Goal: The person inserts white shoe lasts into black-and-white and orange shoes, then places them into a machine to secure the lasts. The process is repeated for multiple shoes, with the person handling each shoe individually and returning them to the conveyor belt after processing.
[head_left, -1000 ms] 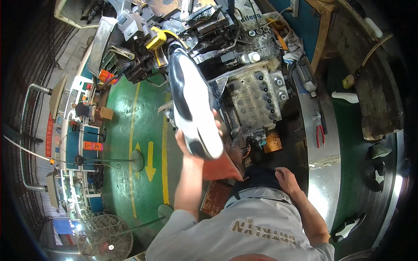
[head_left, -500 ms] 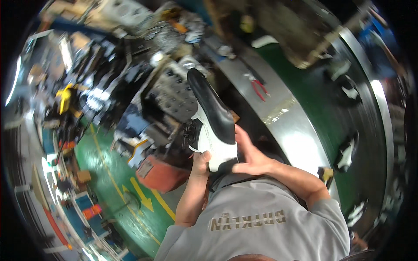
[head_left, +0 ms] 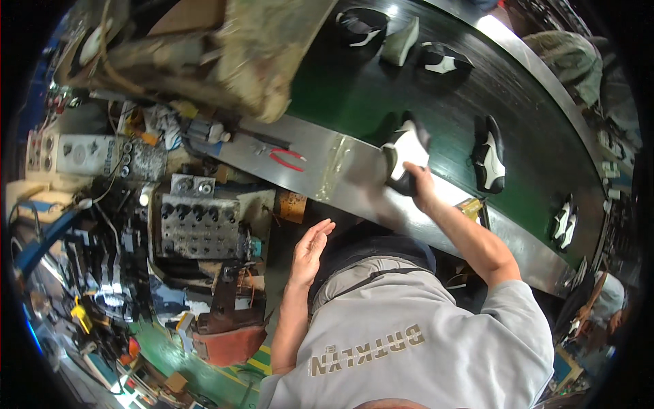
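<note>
Currently, right hand [head_left: 422,185]: closed around the dark heel end of a black-and-white shoe [head_left: 414,144], my thumb near its white part.
Held shoe: over the place where the metal ledge [head_left: 357,185] meets the dark green belt [head_left: 453,123], toe pointing away from me; whether it touches either surface, I cannot tell.
Left hand [head_left: 313,247]: raised before my lap on the near side of the ledge, fingers straight and close together, apart from the shoe.
Pliers [head_left: 287,159]: lying on the ledge, to the left of the held shoe, red handles toward it.
Neighbouring shoe [head_left: 492,163]: on the belt to the right, also black and white.
Farther shoes: three at the belt's upper stretch [head_left: 443,60], and two side by side [head_left: 564,221] near its right end.
Yellow thing [head_left: 471,208]: just beside my right forearm, its kind unclear.
Knob panel [head_left: 201,225]: to my left, grimy, with black knobs in a row.
</note>
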Available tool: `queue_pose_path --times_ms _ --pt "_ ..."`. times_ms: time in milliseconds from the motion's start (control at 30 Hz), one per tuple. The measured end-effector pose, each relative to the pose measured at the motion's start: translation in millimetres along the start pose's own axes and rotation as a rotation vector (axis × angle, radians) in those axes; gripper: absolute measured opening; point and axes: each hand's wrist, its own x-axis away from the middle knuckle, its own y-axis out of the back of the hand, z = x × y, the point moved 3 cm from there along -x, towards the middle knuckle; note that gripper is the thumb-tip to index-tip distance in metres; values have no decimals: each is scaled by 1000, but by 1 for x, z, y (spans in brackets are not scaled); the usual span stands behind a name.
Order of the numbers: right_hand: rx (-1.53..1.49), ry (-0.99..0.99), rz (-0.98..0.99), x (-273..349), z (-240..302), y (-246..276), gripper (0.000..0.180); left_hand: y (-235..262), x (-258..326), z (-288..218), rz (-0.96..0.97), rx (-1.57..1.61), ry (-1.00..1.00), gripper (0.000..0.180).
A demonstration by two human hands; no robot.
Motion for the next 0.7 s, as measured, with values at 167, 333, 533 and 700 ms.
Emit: queue_pose_path --times_ms 167,333,533,700 --pt "-137 209 -162 -77 47 115 56 -36 -32 -8 38 -3 -2 42" --pt "282 354 -358 -76 53 153 66 -56 -60 -14 62 -69 39 41" --pt "446 790 -358 -44 106 69 36 -70 -92 -24 -5 -79 107 38" --pt "772 941 -55 -117 169 15 35 -81 -124 -43 -2 -76 102 35"
